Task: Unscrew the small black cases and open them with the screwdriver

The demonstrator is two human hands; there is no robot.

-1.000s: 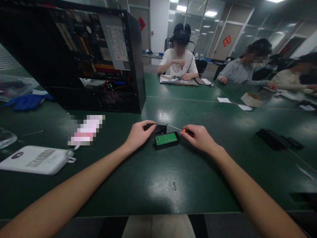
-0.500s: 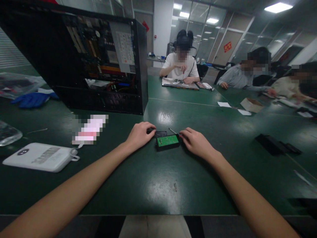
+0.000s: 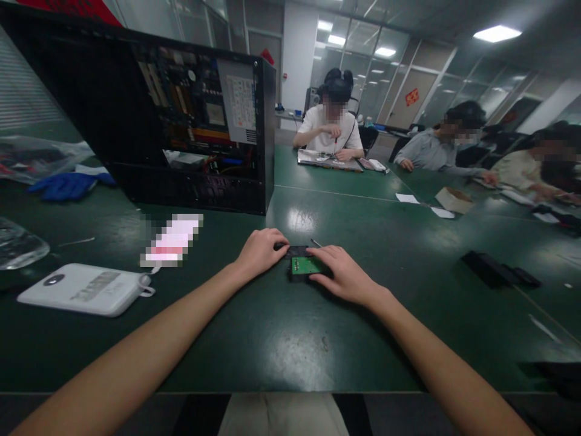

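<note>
A small black case with a green circuit board (image 3: 305, 265) inside lies on the dark green table. My right hand (image 3: 340, 271) grips its right end, thumb at the near side and fingers across the far side. Just behind the case is a flat black piece (image 3: 298, 249). My left hand (image 3: 263, 251) rests at that piece's left end, thumb and fingers closed round something dark that I cannot make out. The tip of a thin metal rod (image 3: 315, 243) shows behind my right fingers.
An open computer case (image 3: 267, 139) stands at the back left. A white power bank (image 3: 82, 290), a phone (image 3: 175, 239) and blue gloves (image 3: 68, 184) lie left. Black parts (image 3: 497, 269) lie right. Several people sit across the table (image 3: 345, 212).
My right hand has moved left from beside the case's right edge onto it, now covering the right part of the board. The view has shifted slightly.
</note>
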